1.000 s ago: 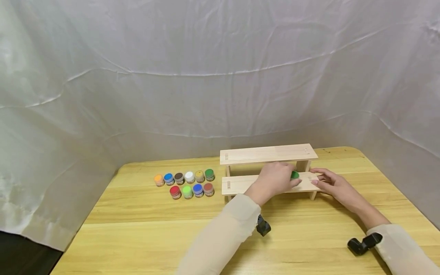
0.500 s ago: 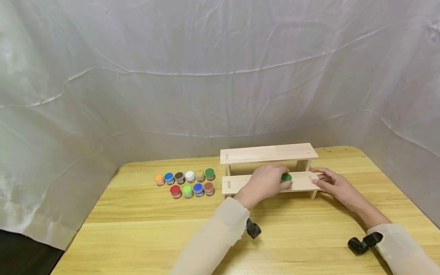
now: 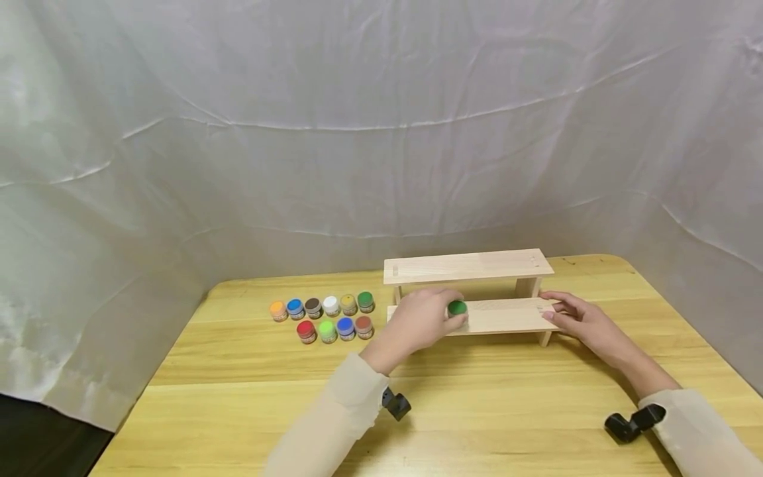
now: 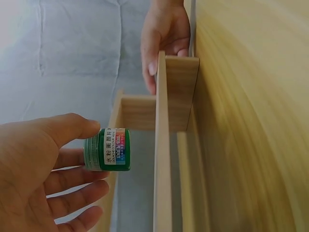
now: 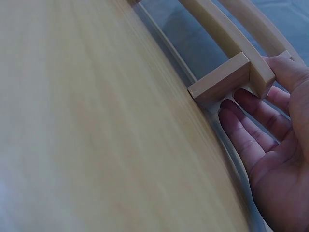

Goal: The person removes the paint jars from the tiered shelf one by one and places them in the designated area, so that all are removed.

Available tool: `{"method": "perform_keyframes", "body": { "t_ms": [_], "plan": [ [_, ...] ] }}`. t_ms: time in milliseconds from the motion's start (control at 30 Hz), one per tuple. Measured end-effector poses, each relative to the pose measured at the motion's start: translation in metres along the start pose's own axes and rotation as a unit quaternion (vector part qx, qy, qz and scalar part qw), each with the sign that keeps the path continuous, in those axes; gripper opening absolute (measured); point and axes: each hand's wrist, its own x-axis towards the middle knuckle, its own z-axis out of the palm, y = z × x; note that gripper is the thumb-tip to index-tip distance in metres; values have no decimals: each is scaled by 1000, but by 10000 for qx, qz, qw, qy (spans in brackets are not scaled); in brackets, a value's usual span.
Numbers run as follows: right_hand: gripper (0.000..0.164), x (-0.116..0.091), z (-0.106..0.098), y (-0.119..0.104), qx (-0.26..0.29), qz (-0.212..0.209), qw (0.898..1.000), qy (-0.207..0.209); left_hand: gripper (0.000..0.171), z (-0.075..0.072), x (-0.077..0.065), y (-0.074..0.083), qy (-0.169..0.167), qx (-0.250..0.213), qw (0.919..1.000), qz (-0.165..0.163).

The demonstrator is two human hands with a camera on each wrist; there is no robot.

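My left hand (image 3: 420,317) pinches a small green gouache paint jar (image 3: 457,309) between thumb and fingers, above the lower board of a two-tier wooden shelf (image 3: 503,314). In the left wrist view, the jar (image 4: 114,150) has a label with print on its side, and a gap separates its base from the board's edge (image 4: 162,145). The right hand (image 3: 584,324) grips the right end of that lower board. Seen from the right wrist, the thumb lies across the board's end and the other fingers (image 5: 260,116) curl near the leg (image 5: 222,77).
Left of the shelf, several paint jars stand in two rows on the wooden table (image 3: 238,411), among them a red one (image 3: 306,331) and a white one (image 3: 330,305). The upper board (image 3: 467,266) rises behind the lower one. Grey cloth (image 3: 381,165) hangs around the table.
My left hand has moved left along the lower board with the green paint jar in its fingers. The right hand has kept its place at the shelf's right end.
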Motion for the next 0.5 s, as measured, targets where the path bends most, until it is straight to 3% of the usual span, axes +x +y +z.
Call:
{"method": "perform_keyframes", "body": {
  "t_ms": [500],
  "plan": [
    [49,-4,-7,4,14,7,10000,48,41,-25,-44,-44,24,-39,9991,-425]
  ]
}}
